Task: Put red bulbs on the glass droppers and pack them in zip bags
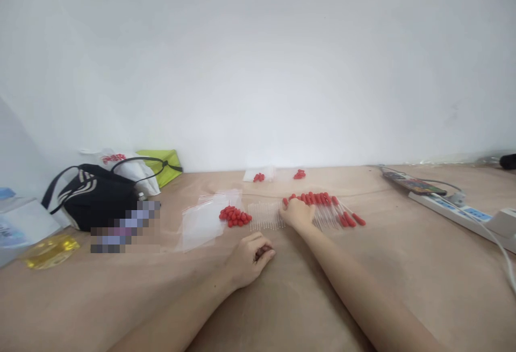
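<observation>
My right hand (297, 214) reaches over a row of thin clear tubes (264, 216), its fingers bent together near a red rubber bulb (285, 200) at the row's far end. To the right of this hand, the tubes carry red bulbs (318, 198), like droppers. A few finished-looking droppers (349, 220) lie at an angle at the right end. My left hand (250, 258) rests on the table in front of the bare tubes, fingers curled in; what they hold, if anything, is hidden. A pile of loose red bulbs (234, 216) lies left of the tubes.
Clear plastic bags (201, 223) lie left of the pile. Small red groups (299, 174) sit near the wall. On the left are a black bag (100, 196), a green bag (165, 166) and a yellow-filled pouch (52, 251). A phone (411, 181) and power strip (455, 213) are right.
</observation>
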A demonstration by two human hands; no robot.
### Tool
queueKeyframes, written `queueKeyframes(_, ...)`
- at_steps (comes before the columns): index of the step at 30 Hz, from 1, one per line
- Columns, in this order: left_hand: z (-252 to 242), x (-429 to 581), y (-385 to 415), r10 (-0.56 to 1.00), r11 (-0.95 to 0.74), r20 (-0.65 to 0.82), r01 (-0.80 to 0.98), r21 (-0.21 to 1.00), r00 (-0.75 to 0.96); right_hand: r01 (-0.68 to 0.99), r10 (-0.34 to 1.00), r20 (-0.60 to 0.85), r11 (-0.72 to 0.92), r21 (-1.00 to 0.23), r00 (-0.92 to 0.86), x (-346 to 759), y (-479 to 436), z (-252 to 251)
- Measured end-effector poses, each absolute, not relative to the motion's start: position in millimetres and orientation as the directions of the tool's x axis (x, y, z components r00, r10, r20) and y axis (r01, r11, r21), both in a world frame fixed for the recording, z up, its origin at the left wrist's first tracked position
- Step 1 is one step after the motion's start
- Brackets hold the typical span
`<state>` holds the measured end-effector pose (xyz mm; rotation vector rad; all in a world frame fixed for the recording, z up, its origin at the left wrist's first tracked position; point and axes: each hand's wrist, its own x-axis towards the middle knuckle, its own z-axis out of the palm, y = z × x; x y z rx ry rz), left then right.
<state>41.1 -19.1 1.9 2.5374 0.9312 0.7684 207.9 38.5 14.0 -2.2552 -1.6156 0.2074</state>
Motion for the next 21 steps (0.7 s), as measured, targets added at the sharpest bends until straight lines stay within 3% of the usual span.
queueKeyframes(3, 18, 32, -4, 0.706, -0.704, 0.493, 0.583, 0.406, 0.509, 0.883, 0.936, 0.078, -0.294, -0.366, 0.344, 206, 42, 14)
queueKeyframes(4, 26, 26, 6, 0.759, -0.631, 0.505, 0.657, 0.412, 0.411, 0.883, 0.936, 0.077, -0.293, -0.366, 0.342, 206, 43, 14)
queueKeyframes(6, 41, 10, 30, 0.907, -0.316, 0.401, 0.834, 0.452, 0.127, 0.885, 0.938, 0.081, -0.288, -0.367, 0.338, 206, 42, 15)
queueKeyframes(7, 47, 0, 43, 0.928, -0.243, 0.365, 0.859, 0.451, 0.071, 0.885, 0.938, 0.086, -0.284, -0.368, 0.336, 207, 41, 16)
queueKeyframes(12, 53, -30, 88, 0.977, -0.094, 0.211, 0.897, 0.433, 0.001, 0.889, 0.939, 0.153, -0.225, -0.399, 0.307, 219, 23, 20)
queueKeyframes(17, 46, -27, 93, 0.993, -0.059, 0.12, 0.913, 0.404, 0.011, 0.913, 0.864, 0.473, 0.039, -0.405, 0.173, 254, -21, 4)
queueKeyframes(21, 44, -23, 94, 0.997, -0.041, 0.075, 0.916, 0.398, 0.012, 0.941, 0.796, 0.594, 0.107, -0.322, 0.112, 285, -51, -15)
